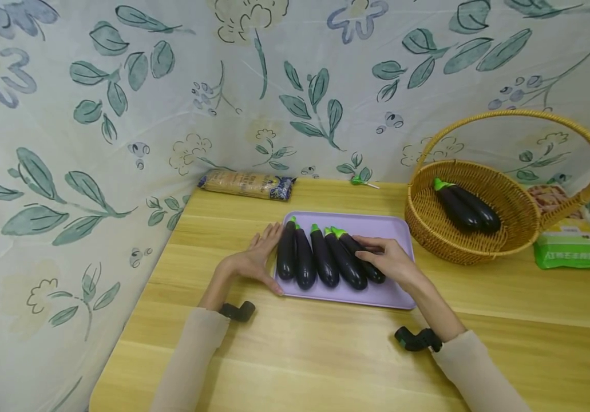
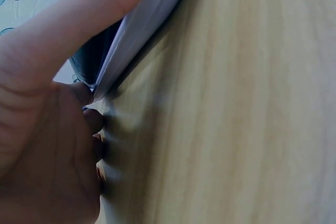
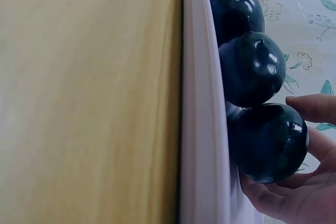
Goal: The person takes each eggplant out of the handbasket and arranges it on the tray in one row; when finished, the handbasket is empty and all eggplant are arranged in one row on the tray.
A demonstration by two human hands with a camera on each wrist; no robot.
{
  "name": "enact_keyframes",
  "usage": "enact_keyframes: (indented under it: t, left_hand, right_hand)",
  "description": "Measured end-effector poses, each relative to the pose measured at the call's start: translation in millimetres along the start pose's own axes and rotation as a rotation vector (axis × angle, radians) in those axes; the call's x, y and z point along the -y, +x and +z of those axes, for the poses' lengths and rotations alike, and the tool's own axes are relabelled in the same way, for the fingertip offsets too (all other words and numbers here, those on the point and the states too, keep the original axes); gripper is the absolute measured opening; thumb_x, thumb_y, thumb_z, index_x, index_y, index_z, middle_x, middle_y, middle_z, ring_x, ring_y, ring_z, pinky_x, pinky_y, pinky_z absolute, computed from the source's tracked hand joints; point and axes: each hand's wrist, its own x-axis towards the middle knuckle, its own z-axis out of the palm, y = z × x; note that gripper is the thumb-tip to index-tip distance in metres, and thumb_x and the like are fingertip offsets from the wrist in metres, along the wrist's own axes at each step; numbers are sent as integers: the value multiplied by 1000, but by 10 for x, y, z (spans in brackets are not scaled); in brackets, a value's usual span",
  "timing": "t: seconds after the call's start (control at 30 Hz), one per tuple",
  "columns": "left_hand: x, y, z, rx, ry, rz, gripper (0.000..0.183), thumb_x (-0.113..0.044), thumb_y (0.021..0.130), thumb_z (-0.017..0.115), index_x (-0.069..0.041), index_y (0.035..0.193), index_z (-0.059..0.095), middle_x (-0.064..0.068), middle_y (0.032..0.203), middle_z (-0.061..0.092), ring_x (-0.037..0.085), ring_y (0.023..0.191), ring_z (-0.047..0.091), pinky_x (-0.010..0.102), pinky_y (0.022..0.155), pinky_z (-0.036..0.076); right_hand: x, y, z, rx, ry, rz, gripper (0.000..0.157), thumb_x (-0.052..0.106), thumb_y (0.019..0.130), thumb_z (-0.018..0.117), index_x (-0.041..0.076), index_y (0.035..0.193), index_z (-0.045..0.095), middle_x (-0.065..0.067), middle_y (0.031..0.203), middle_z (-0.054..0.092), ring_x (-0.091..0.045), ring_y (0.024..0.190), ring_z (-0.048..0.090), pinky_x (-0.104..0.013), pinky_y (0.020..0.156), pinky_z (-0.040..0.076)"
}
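Several dark eggplants (image 1: 325, 260) with green caps lie side by side on a lilac tray (image 1: 398, 294). My right hand (image 1: 389, 260) holds the rightmost eggplant (image 1: 375, 274). In the right wrist view its thumb lies over the rounded end of that eggplant (image 3: 270, 142), with fingers curled along its side. My left hand (image 1: 253, 260) is spread at the tray's left edge, thumb near the front corner and fingers along the side, beside the leftmost eggplant (image 1: 286, 254). The left wrist view shows the thumb (image 2: 79, 17) across the tray rim.
A wicker basket (image 1: 459, 252) with a tall handle stands right of the tray, two eggplants (image 1: 464, 209) inside. Behind it lies a green and yellow packet (image 1: 573, 246). At the table's back are a packaged bundle (image 1: 245, 184) and a green lollipop (image 1: 360, 181), near a floral cloth.
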Motion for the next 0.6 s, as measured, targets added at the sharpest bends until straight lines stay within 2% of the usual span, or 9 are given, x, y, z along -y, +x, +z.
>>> enact_keyframes:
  t: [0.43, 0.6]
  left_hand:
    - [-4, 3, -10, 3, 5, 6, 160, -50, 61, 98, -10, 164, -18, 15, 171, -24, 32, 160, -23, 56, 130, -13]
    - [2, -2, -8, 3, 0, 8, 160, -51, 61, 98, -9, 164, -17, 17, 171, -24, 34, 160, -23, 57, 130, -13]
  right_hand:
    - [19, -8, -13, -37, -8, -32, 53, 20, 102, 65, 8, 152, 52, -25, 151, 55, -44, 137, 55, -57, 117, 45]
    - [15, -26, -114, -32, -7, -46, 59, 26, 103, 65, 8, 156, 46, -28, 156, 48, -47, 141, 49, -60, 119, 42]
